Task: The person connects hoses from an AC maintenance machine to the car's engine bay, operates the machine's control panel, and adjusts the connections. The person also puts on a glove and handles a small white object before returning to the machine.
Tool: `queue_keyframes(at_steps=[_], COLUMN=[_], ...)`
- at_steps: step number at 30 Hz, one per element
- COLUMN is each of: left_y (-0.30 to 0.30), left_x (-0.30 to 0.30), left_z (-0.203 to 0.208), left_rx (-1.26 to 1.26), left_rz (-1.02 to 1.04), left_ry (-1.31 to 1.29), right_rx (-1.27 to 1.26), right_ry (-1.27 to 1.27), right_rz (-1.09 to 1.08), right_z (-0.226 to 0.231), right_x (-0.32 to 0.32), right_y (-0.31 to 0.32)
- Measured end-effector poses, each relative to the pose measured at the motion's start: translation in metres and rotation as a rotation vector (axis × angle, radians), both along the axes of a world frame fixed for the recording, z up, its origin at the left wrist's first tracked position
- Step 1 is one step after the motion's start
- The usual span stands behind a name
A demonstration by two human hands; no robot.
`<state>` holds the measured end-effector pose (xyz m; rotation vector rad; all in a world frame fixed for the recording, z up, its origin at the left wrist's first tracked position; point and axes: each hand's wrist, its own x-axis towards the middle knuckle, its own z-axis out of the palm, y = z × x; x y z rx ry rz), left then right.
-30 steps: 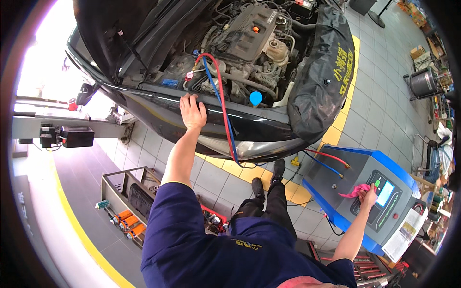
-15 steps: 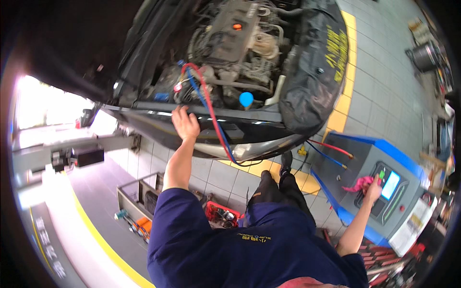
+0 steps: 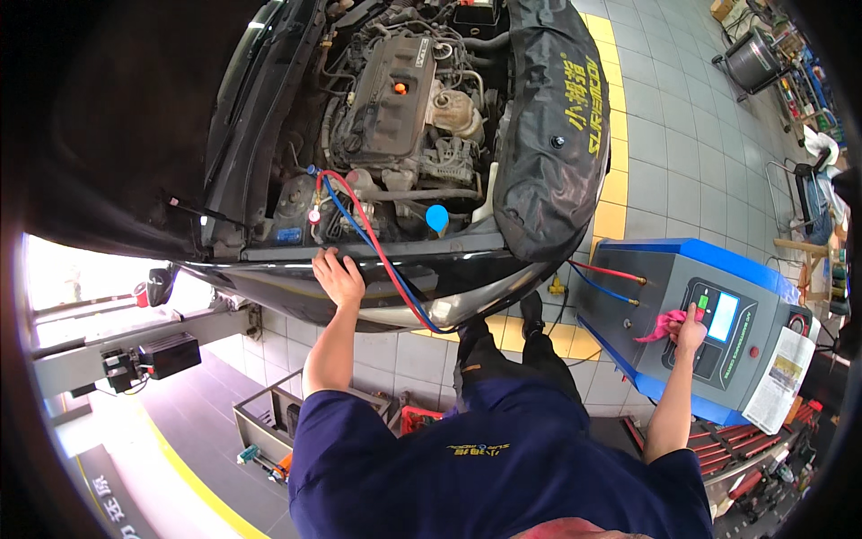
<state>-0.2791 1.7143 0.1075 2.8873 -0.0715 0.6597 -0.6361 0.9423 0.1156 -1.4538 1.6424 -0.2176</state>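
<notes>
- A mechanic's left hand (image 3: 338,277), fingers spread, rests flat on the car's front panel (image 3: 404,251) beside the red and blue hoses (image 3: 382,260).
- The right hand (image 3: 690,331) pinches a pink rag (image 3: 660,325) against the blue service machine (image 3: 709,332) and touches its control panel.
- Risk, seemingly: the rag brushing a wrong button, or a foot snagging the hoses.

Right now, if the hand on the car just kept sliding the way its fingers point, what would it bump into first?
The left hand rests on the car's front edge, fingers pointing into the engine bay. Going straight on, it would probably meet the red hose and blue hose first, though depth is hard to judge here.
</notes>
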Motion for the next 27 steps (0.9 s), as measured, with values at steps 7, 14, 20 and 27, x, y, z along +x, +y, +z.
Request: queue_keyframes(at_steps=[7, 14, 20, 27], left_y=[0.036, 0.059, 0.047, 0.051], left_x=[0.064, 0.144, 0.174, 0.189], left_z=[0.037, 0.045, 0.046, 0.034], left_rx=[0.181, 0.656, 0.782, 0.870], left_rz=[-0.036, 0.000, 0.019, 0.024], left_ry=[0.198, 0.649, 0.764, 0.681], right_rx=[-0.008, -0.025, -0.033, -0.056], right_ry=[0.003, 0.031, 0.068, 0.098], right_rz=[-0.024, -0.049, -0.036, -0.050], right_z=[0.000, -0.004, 0.009, 0.018], right_x=[-0.002, 0.001, 0.008, 0.016], right_y=[0.001, -0.004, 0.002, 0.007])
